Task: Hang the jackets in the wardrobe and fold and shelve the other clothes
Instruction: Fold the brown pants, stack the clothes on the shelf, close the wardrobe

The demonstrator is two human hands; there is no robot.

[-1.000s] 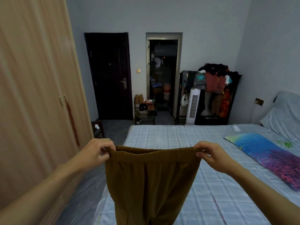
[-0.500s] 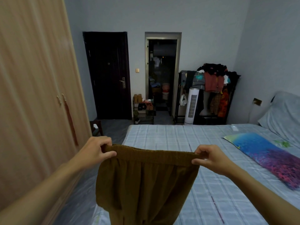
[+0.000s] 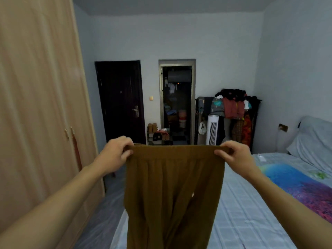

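In the middle of the frame a pair of brown trousers (image 3: pixel 172 194) hangs by its waistband, stretched flat between two bare hands; the left hand (image 3: pixel 115 155) pinches the left end of the waistband, thumb and fingers pressed together on the cloth, and the right hand (image 3: pixel 235 157) pinches the right end in the same way; both forearms run in from the lower corners of the frame. The waistband lies level and gathered in small folds; the cloth drops straight from it and runs out of the frame at the bottom edge, with a small pale spot right of its middle.

Behind and below the trousers, in the lower right of the frame, lies a bed (image 3: pixel 251 212) with a pale checked sheet; a blue and purple mat (image 3: pixel 296 184) lies on it at the right, and a grey pillow (image 3: pixel 314 141) leans at the far right edge. Along the left of the frame stands the wardrobe (image 3: pixel 36 105), light wood, its doors closed, with a red tassel (image 3: pixel 76 151) hanging from a handle. At the back of the room, centre of the frame, are a dark closed door (image 3: pixel 120 101) and an open doorway (image 3: pixel 177 101); right of the doorway stands a rack heaped with clothes (image 3: pixel 231 108), with a white tower fan (image 3: pixel 212 129) in front of it.
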